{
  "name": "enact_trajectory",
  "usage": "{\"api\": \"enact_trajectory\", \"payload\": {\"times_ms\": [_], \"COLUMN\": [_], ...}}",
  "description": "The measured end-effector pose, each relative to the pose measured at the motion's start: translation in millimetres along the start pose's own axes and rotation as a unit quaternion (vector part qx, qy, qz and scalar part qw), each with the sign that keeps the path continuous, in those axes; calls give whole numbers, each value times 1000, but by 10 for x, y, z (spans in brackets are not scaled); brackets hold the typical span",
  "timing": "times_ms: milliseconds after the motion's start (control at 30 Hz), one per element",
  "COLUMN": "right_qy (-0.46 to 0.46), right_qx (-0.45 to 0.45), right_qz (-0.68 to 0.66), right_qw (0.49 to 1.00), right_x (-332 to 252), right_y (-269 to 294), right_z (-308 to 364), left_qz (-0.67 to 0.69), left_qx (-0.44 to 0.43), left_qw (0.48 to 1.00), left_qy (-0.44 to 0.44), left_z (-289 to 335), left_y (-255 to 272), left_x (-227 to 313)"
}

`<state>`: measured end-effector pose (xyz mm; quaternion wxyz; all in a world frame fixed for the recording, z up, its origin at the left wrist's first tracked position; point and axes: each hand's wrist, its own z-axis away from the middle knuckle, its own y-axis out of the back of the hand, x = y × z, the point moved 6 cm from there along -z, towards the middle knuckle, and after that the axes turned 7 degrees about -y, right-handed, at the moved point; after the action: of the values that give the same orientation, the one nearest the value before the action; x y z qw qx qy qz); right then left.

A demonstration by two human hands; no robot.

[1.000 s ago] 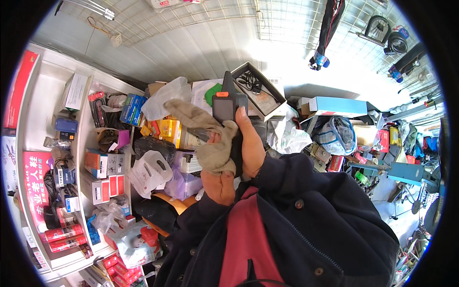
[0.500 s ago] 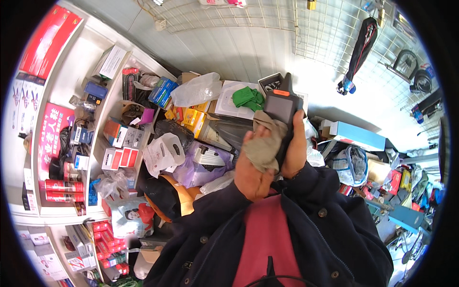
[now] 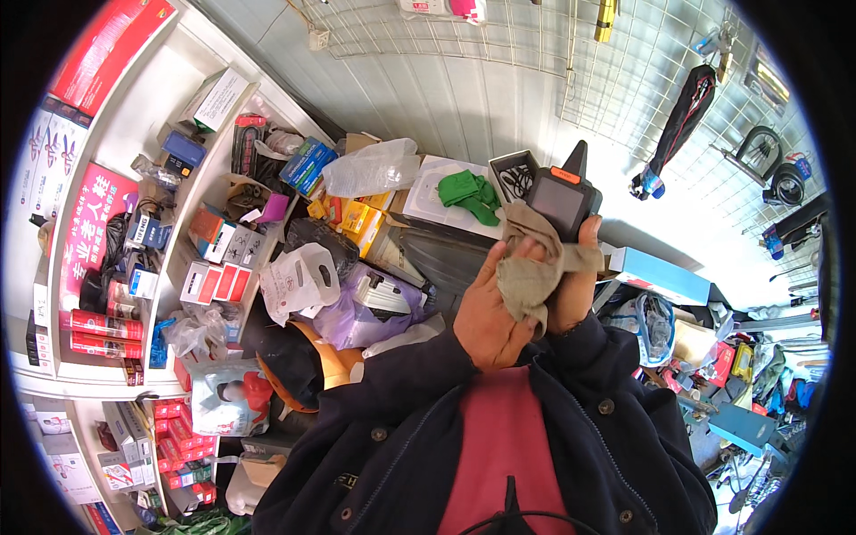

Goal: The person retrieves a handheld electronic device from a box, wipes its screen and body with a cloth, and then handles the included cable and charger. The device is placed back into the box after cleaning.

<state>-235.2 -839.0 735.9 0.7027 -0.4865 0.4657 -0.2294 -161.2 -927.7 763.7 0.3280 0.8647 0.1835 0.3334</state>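
Upright in front of my chest is a black handheld device (image 3: pixel 559 203) with a thick stubby antenna, a dark grey screen and an orange strip at its top. My right hand (image 3: pixel 575 290) grips it along the right side and lower part, the thumb pointing up. A crumpled grey-brown cloth (image 3: pixel 528 276) covers its lower half, and one end of the cloth reaches across to my right hand. My left hand (image 3: pixel 492 316) holds the cloth against the front of the device, its fingers partly tucked into the folds. The device's lower end is hidden.
Behind my hands, a green cloth (image 3: pixel 469 194) lies on a white box (image 3: pixel 430 203), beside an open box of cables (image 3: pixel 517 178). Plastic bags (image 3: pixel 300 281) and boxes crowd the left. White shelving (image 3: pixel 169 294) stands farther left; a blue box (image 3: pixel 662 275) is at right.
The device and both hands have shifted right in the view. My left hand and the cloth have slid lower on the device, so more of its screen shows. The camera view has turned slightly.
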Motion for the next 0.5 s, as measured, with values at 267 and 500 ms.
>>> {"api": "enact_trajectory", "payload": {"times_ms": [267,500], "right_qy": [5,34], "right_qx": [8,0], "right_qz": [36,13], "right_qw": [999,999], "right_x": [50,139], "right_y": [48,-124], "right_z": [-103,-120], "left_qz": [91,107], "left_qx": [24,116], "left_qw": [995,987], "left_qy": [-31,23], "left_z": [31,87], "left_y": [85,291], "left_x": [-46,-379]}}
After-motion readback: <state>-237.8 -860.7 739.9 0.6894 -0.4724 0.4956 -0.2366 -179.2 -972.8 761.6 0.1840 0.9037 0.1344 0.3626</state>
